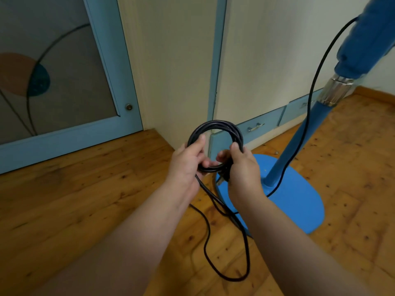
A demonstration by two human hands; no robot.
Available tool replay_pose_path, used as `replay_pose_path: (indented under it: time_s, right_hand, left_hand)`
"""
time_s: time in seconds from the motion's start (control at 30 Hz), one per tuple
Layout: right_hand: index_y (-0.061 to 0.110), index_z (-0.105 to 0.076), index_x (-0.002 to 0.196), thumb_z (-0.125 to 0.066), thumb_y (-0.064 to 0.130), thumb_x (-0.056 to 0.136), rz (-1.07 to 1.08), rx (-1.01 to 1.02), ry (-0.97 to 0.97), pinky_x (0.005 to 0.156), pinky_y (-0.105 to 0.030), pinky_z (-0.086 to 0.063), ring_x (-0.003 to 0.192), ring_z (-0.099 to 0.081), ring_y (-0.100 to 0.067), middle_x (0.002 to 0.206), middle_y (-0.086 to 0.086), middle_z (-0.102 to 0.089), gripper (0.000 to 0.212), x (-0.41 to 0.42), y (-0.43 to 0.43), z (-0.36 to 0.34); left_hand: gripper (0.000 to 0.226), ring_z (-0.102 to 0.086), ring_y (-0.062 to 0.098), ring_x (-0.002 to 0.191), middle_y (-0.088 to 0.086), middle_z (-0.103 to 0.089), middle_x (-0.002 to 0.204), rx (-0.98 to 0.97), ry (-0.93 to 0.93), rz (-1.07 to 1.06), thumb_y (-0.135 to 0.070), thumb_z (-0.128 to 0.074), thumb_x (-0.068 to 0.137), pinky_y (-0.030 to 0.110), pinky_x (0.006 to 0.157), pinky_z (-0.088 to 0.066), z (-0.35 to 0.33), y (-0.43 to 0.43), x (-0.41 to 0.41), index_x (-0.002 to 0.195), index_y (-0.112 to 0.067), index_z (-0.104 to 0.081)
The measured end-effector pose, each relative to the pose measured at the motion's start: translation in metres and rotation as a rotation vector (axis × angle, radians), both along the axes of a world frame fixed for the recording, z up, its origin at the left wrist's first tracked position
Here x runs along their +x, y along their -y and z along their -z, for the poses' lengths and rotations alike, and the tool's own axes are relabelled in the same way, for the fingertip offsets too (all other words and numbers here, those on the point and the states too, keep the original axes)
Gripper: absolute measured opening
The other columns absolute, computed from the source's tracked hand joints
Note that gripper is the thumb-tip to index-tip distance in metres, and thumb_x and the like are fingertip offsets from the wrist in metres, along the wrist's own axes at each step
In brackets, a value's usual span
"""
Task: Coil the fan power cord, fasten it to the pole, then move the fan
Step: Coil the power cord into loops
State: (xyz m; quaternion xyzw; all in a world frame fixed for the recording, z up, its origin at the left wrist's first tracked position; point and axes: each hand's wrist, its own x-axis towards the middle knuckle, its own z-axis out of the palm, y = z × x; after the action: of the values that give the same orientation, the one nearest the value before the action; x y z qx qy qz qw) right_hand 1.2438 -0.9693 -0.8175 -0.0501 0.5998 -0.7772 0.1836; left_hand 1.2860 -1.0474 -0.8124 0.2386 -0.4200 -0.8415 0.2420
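No legible text or labels anywhere.

Both hands up at the black power cord (215,128), wound into a round coil: left hand (188,162) gripping its left side, right hand (242,167) clamped on the lower right. Loose cord trails on the wooden floor (85,199) beside the blue fan base (299,201), pole (299,142) slanting above

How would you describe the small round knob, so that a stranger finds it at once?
Look at the blue-framed glass door on the left. At the lower right corner of its frame sits the small round knob. It is dull metal, whereas the drawer handle is a bar.
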Motion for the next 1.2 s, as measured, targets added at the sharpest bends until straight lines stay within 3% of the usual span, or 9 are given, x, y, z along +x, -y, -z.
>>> replay_pose_path:
  time_s: [0.07,0.17,0.3,0.47,0.6,0.8,1.0,1.1,1.2]
  right_hand:
    - [0.012,-0.057,0.089,-0.045,0.025,0.095,-0.100,0.190,-0.160,0.061,-0.020,-0.045,0.075,-0.055,-0.013,0.081,0.001,-0.058,0.018,-0.007,-0.006,0.002]
    - [0.018,-0.060,0.088,-0.058,0.017,0.088,-0.225,0.276,-0.326,0.066,-0.012,-0.047,0.079,-0.057,-0.011,0.081,0.003,-0.060,0.003,-0.019,-0.017,0.000]
    - [0.020,-0.054,0.109,-0.067,0.006,0.080,-0.317,0.381,-0.495,0.079,-0.025,-0.051,0.086,-0.062,-0.013,0.091,0.000,-0.064,0.034,-0.030,-0.024,-0.007]
    - [0.015,-0.060,0.077,-0.066,0.011,0.078,-0.455,0.707,-0.748,0.061,-0.034,-0.046,0.063,-0.055,-0.016,0.067,-0.002,-0.058,0.007,-0.028,-0.021,-0.006]
    - [0.019,-0.054,0.066,-0.064,0.006,0.080,-0.334,0.530,-0.552,0.045,-0.018,-0.033,0.043,-0.039,-0.001,0.055,0.005,-0.045,0.021,-0.032,-0.023,-0.001]
    - [0.018,-0.049,0.074,-0.057,0.006,0.086,-0.148,0.288,-0.259,0.043,-0.024,-0.030,0.048,-0.034,-0.012,0.057,0.001,-0.040,0.019,-0.039,-0.027,-0.001]
    - [0.017,-0.045,0.073,-0.055,0.007,0.088,0.050,0.107,-0.127,0.038,-0.022,-0.027,0.038,-0.029,-0.008,0.052,0.002,-0.033,0.020,-0.042,-0.031,-0.005]
    - [0.017,-0.047,0.076,-0.056,0.008,0.088,0.124,0.074,-0.117,0.038,-0.022,-0.028,0.039,-0.030,-0.009,0.055,0.001,-0.035,0.017,-0.040,-0.030,-0.006]
    - [0.019,-0.044,0.072,-0.056,0.009,0.088,0.192,0.039,-0.090,0.037,-0.021,-0.028,0.041,-0.030,-0.009,0.057,0.002,-0.036,0.021,-0.037,-0.027,-0.005]
  left_hand:
    - [0.021,-0.032,0.010,0.038,-0.008,-0.034,0.039,-0.078,-0.007,-0.009,-0.019,-0.055,0.091,0.026,0.048,-0.048,-0.002,0.008,0.003,0.071,-0.014,-0.048]
    - [0.023,-0.030,0.008,0.034,-0.007,-0.033,0.035,-0.265,0.056,0.057,-0.016,-0.054,0.091,0.028,0.050,-0.041,-0.009,0.021,0.010,0.069,-0.014,-0.047]
    - [0.013,-0.028,0.008,0.036,-0.009,-0.035,0.039,-0.526,0.255,0.301,-0.013,-0.055,0.090,0.026,0.048,-0.031,-0.013,0.025,0.017,0.077,-0.011,-0.054]
    - [0.010,-0.031,0.008,0.037,-0.003,-0.038,0.048,-0.645,0.389,0.461,-0.011,-0.059,0.087,0.023,0.045,-0.030,-0.005,0.015,0.013,0.096,-0.005,-0.060]
    - [0.003,-0.046,0.010,0.047,-0.006,-0.049,0.046,-0.584,0.329,0.446,-0.007,-0.063,0.083,0.025,0.055,-0.042,-0.003,0.014,0.011,0.086,-0.008,-0.064]
    - [0.014,-0.061,0.019,0.088,-0.003,-0.068,0.077,-0.534,0.359,0.387,-0.009,-0.068,0.076,0.043,0.090,-0.043,0.007,0.023,0.012,0.078,-0.022,-0.064]
    - [0.044,-0.064,0.025,0.107,0.005,-0.069,0.109,-0.286,0.353,0.552,-0.018,-0.075,0.057,0.046,0.096,-0.041,0.021,0.012,0.016,0.098,-0.024,-0.059]
    - [0.065,-0.067,0.028,0.103,0.011,-0.065,0.120,-0.161,0.358,0.588,-0.011,-0.073,0.058,0.043,0.091,-0.047,0.025,0.006,0.014,0.119,-0.018,-0.052]
    - [0.061,-0.068,0.027,0.097,0.018,-0.065,0.116,-0.101,0.396,0.596,-0.010,-0.074,0.067,0.038,0.086,-0.049,0.021,0.003,0.012,0.123,-0.005,-0.051]
